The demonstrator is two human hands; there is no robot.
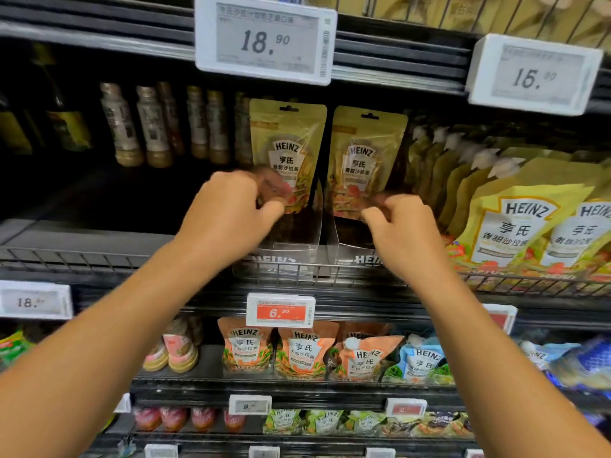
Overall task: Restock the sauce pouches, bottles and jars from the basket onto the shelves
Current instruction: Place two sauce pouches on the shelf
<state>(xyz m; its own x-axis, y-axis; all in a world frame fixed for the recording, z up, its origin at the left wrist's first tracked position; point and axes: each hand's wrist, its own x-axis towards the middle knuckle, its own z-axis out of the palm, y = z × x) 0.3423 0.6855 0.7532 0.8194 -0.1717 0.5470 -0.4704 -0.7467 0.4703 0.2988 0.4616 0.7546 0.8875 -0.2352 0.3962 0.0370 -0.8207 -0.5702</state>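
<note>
Two yellow Heinz sauce pouches stand upright in clear plastic dividers on the middle shelf. My left hand [228, 213] grips the bottom edge of the left pouch [287, 140]. My right hand [401, 231] pinches the bottom of the right pouch [365, 153]. Both arms reach up over the wire shelf rail [99, 259]. The basket is out of view.
Larger yellow Heinz spouted pouches [515, 223] fill the shelf to the right. Dressing bottles [152, 127] stand at the back left. Orange and blue pouches [304, 352] sit on the shelf below. Price tags [264, 38] hang on the shelf edges.
</note>
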